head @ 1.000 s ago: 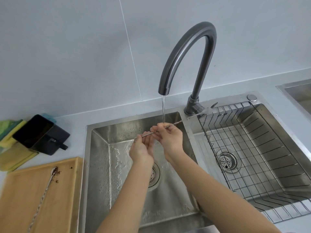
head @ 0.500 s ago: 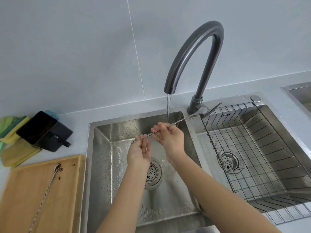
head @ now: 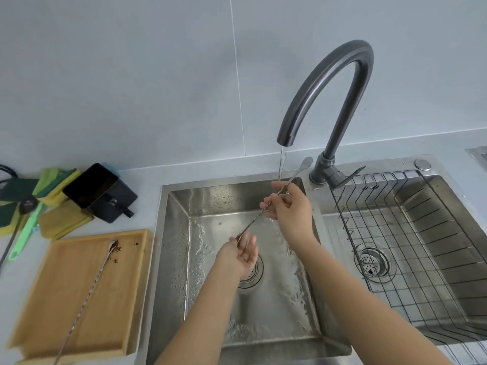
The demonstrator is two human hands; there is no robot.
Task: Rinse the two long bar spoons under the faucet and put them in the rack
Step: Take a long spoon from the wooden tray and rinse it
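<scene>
A long steel bar spoon (head: 266,206) slants over the left sink basin (head: 179,233), its bowl (head: 307,162) up near the faucet base. My right hand (head: 291,206) pinches its twisted stem right under the running water from the dark grey faucet (head: 340,75). My left hand (head: 243,252) holds the stem's lower end with thumb and forefinger, the other fingers spread. A second bar spoon (head: 92,285) with brown residue on its bowl lies diagonally on the wooden tray (head: 52,299) at the left. The wire rack (head: 395,233) sits in the right basin with nothing in it.
A black box-shaped holder (head: 102,192) lies tipped on the counter left of the sink, beside yellow and green sponges (head: 56,185) and a green-handled brush (head: 25,233). A drain strainer (head: 250,270) lies under my left hand. Another drain (head: 374,262) shows below the rack.
My left hand has slid down and away along the stem toward its lower end, and the spoon now tilts more steeply. The right hand stays under the stream. The view shifted left.
</scene>
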